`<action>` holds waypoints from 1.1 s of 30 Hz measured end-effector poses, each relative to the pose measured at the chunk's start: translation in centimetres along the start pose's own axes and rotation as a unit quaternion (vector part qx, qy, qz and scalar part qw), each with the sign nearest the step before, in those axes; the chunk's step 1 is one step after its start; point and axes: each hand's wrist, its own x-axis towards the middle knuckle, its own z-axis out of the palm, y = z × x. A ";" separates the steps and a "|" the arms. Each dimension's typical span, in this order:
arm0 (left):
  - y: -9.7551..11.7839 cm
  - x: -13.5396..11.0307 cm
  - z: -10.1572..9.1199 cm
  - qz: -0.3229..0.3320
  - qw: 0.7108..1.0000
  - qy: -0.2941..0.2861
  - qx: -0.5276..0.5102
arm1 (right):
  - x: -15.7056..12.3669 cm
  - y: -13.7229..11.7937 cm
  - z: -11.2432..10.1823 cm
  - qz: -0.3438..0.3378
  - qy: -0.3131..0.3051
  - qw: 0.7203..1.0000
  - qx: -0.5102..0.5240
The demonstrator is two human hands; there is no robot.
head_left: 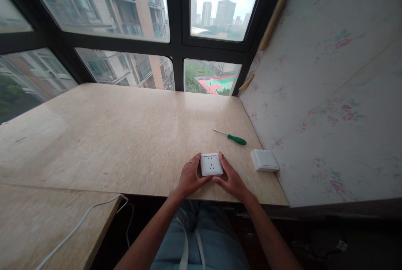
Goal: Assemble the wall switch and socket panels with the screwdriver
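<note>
A white plastic socket [211,164], smooth, roughly square and softly cornered, sits between the person's hands near the front edge of the stone top. Its slotted face is turned up toward the person; with sides about equal, it has no clear long axis, and its lower edge runs nearly level across the view. Whether it rests on the stone cannot be told.

The left hand [190,177] is half curled, fingers along the socket's left side and thumb along its lower edge; the right hand [231,180] mirrors it, so the two grip it between them.

Just beyond lies a screwdriver [236,139], its green handle toward the right and its thin metal shaft pointing left and slightly away. Farther right, a boxy white case [264,160] sits by the floral-papered wall [333,73]. The polished stone top [125,136] is beige and veined.
</note>
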 end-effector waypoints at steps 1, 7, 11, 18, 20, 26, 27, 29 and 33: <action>0.3 0.3 0.3 0.002 1.000 -0.003 0.005 | -0.6 -0.1 0.0 0.012 0.021 1.000 0.011; 2.8 2.9 2.6 0.023 0.999 -0.031 -0.001 | -4.9 -0.3 -0.2 0.082 0.211 0.974 0.025; 4.8 5.0 5.0 0.032 0.997 -0.062 -0.017 | -6.7 -0.1 -0.6 0.099 0.309 0.945 0.030; 6.4 7.0 7.4 0.057 0.993 -0.095 -0.044 | -6.9 0.0 -0.6 0.095 0.387 0.917 -0.022; 6.1 7.5 7.2 0.068 0.990 -0.099 -0.072 | -6.7 -0.1 -0.6 0.095 0.375 0.921 -0.045; 4.8 8.9 6.5 0.092 0.980 -0.106 -0.139 | -5.8 0.6 -1.0 0.112 0.382 0.913 -0.091; 4.7 9.0 6.5 0.091 0.980 -0.107 -0.139 | -5.5 0.8 -1.1 0.119 0.385 0.910 -0.093; 4.6 8.9 6.7 0.085 0.981 -0.104 -0.137 | -4.8 1.4 -1.2 0.140 0.379 0.910 -0.088; 4.5 8.6 7.0 0.078 0.983 -0.095 -0.135 | -3.2 1.8 -1.3 0.165 0.332 0.925 -0.081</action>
